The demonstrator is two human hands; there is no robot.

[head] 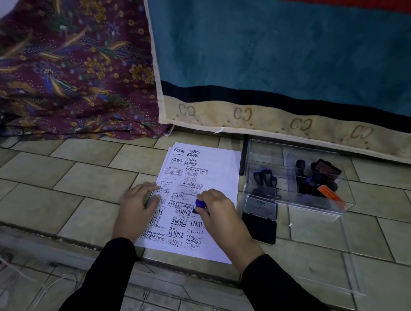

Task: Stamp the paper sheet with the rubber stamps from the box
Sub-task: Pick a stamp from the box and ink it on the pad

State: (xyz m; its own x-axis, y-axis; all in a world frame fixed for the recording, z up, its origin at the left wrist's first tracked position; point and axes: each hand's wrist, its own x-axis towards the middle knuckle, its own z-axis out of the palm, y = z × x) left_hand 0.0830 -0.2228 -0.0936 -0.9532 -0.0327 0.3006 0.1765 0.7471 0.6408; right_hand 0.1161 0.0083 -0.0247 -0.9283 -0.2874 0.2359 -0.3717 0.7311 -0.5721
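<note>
A white paper sheet (219, 180) lies on the tiled floor, covered with many black stamp prints on its left and middle. My right hand (220, 216) grips a rubber stamp with a purple knob (200, 204) and holds it down on the sheet near the middle. My left hand (137, 204) lies flat with fingers spread on the sheet's left edge. To the right stands a clear plastic box (293, 201) holding several dark stamps (316, 179). An open ink pad (259, 217) lies between the sheet and the box.
The box's clear lid (333, 259) lies on the tiles at the right. A blue blanket with a beige border (277, 63) hangs behind, with patterned maroon cloth (68, 62) at the left. A raised tile ledge runs under the sheet's near edge.
</note>
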